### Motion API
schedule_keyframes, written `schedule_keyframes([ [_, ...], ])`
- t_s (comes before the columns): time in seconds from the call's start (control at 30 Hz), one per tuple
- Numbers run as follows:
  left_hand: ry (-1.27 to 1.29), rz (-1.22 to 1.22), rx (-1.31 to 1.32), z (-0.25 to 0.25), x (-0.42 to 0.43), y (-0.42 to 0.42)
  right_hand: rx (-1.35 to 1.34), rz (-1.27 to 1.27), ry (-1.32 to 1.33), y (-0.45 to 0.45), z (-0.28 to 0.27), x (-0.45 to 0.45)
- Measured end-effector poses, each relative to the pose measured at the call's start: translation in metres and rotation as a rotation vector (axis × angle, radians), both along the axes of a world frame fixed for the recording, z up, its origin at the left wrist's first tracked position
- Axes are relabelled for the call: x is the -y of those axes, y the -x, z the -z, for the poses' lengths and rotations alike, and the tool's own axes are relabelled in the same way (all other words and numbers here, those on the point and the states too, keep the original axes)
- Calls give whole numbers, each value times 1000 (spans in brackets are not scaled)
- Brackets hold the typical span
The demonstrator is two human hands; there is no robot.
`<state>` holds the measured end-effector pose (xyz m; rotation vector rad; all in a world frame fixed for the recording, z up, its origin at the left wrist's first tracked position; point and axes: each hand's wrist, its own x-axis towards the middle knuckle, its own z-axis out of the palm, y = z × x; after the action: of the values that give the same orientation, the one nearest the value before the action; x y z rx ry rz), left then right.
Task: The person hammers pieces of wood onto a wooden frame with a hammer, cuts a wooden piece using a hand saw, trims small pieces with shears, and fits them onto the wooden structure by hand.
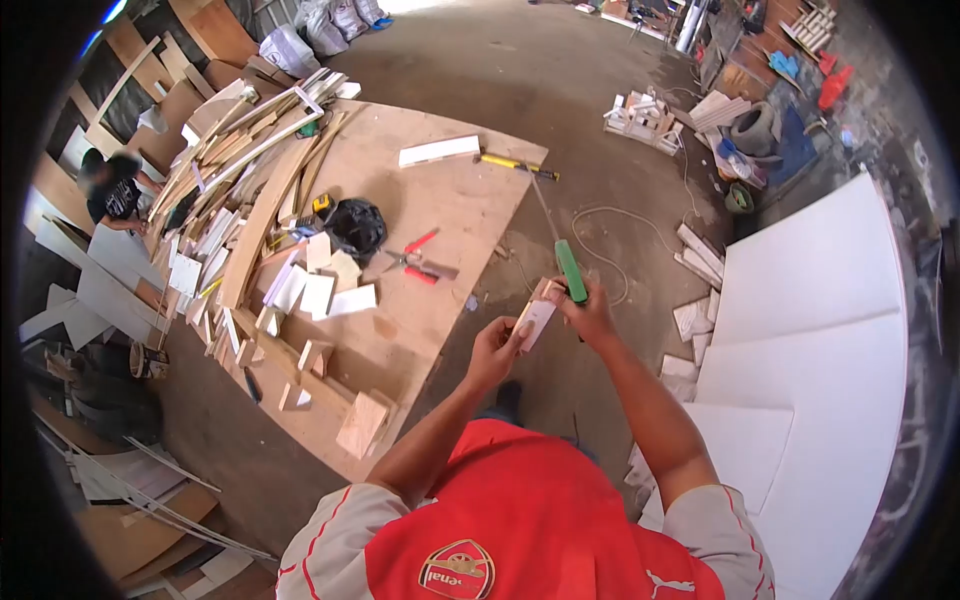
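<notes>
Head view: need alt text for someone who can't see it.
A person's left grip holds a small wooden block while the right grip holds a green-handled tool. Beside them, a worktable bears wood offcuts, long strips and a red-handled tool.

I was standing in a woodworking shop, plainly enough: long timber strips [270,210] were heaped along the left of the bench [450,215], with cut blocks [318,294] and a red-handled tool [405,258] on top. Boards [135,50] leaned at the far left near stuffed sacks [290,50], large white sheets [820,340] filled the right, and offcuts [692,318] littered the stained floor [500,60].
</notes>
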<state>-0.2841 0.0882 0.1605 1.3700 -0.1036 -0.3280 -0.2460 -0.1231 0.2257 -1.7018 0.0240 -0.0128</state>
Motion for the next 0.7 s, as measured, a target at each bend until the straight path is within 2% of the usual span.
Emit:
schedule_keyframes([
  [0.2,-36,-47,-4,11,49,-99,107,-59,114,-111,36,57],
  [0.3,-97,-182,-11,26,81,-148,103,-78,165,-172,59,90],
  [0.37,-260,-295,78,58,95,-172,35,-123,191,-215,67,110],
  [0.4,-341,-355,149,59,102,-200,134,-145,247,-242,64,118],
  [0.43,-422,-387,105,59,110,-212,224,-162,297,-262,61,125],
  [0.57,-493,-606,62,63,131,-263,333,-253,349,-330,68,145],
  [0.67,-568,-733,58,76,125,-307,290,-321,403,-381,84,145],
  [0.7,-508,-763,-15,69,123,-323,260,-334,410,-398,89,142],
])
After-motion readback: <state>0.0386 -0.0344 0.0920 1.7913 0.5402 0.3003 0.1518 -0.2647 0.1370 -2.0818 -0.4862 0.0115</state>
